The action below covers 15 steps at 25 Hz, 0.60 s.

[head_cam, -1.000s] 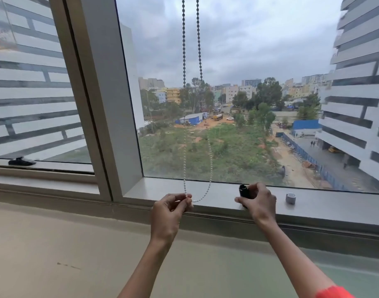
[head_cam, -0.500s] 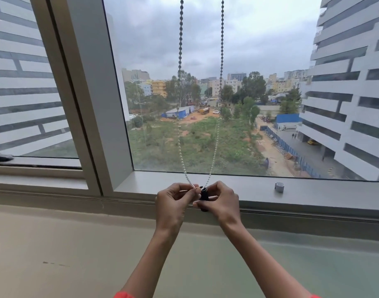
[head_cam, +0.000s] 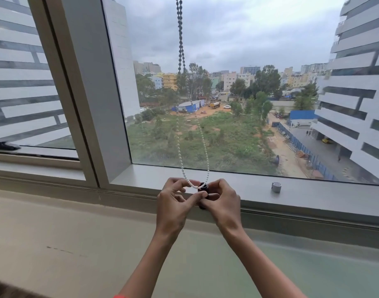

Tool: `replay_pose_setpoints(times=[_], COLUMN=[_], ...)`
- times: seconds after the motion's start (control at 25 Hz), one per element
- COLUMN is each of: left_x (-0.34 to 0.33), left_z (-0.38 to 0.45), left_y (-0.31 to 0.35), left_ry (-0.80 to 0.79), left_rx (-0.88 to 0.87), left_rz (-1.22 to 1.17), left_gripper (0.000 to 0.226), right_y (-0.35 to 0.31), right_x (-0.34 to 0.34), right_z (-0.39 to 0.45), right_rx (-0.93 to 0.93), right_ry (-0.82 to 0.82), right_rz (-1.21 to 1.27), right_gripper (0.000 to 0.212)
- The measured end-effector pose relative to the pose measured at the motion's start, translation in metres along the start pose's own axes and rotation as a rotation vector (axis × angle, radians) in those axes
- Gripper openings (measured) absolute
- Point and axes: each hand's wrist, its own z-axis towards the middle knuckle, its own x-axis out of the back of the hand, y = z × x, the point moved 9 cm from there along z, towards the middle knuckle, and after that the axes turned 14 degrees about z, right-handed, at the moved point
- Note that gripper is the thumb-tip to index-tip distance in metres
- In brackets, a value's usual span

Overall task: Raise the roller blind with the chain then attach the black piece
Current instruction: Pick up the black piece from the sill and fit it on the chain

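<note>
A white bead chain [head_cam: 180,50] hangs in a loop down the middle of the window pane, its two strands close together at the top. The roller blind itself is out of frame. My left hand [head_cam: 175,202] pinches the bottom of the loop just above the sill. My right hand [head_cam: 222,201] grips the small black piece [head_cam: 203,187], a short dark cylinder, right against the chain's lowest beads. The two hands touch each other. Fingers hide most of the black piece.
A small grey cylindrical fitting [head_cam: 276,187] stands on the grey window sill [head_cam: 313,192] to the right of my hands. A thick window frame post [head_cam: 94,100] rises on the left. A dark object [head_cam: 4,145] lies on the left window's ledge.
My right hand lifted the black piece off the sill and brought it left to the chain loop held by my left hand. The chain's strands have drawn closer together.
</note>
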Motion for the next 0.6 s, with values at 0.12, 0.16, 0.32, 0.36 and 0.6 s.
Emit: replay_pose_setpoints(times=[0.12,0.16,0.32,0.36,0.6], left_x=[-0.007,-0.010,-0.020,-0.021,-0.018], left_z=[0.000,-0.001,-0.002,-0.001,0.002], left_y=[0.000,-0.001,-0.005,-0.005,-0.008], left_ry=[-0.004,-0.012,-0.047,-0.047,-0.009], left_rx=[0.036,0.053,0.134,0.144,0.170], left_rz=[0.025,0.020,-0.027,-0.033,-0.056], left_gripper=[0.046,0.051,0.054,0.054,0.055], right_y=[-0.004,-0.004,-0.007,-0.007,-0.008], right_x=[0.003,0.003,0.000,0.000,-0.007], right_z=[0.003,0.003,0.003,0.003,0.003], right_rx=[0.016,0.017,0.051,0.057,0.087], right_ry=[-0.022,-0.029,-0.045,-0.043,-0.094], right_rz=[-0.015,-0.018,-0.035,-0.031,-0.023], right_gripper=[0.028,0.029,0.028,0.026,0.028])
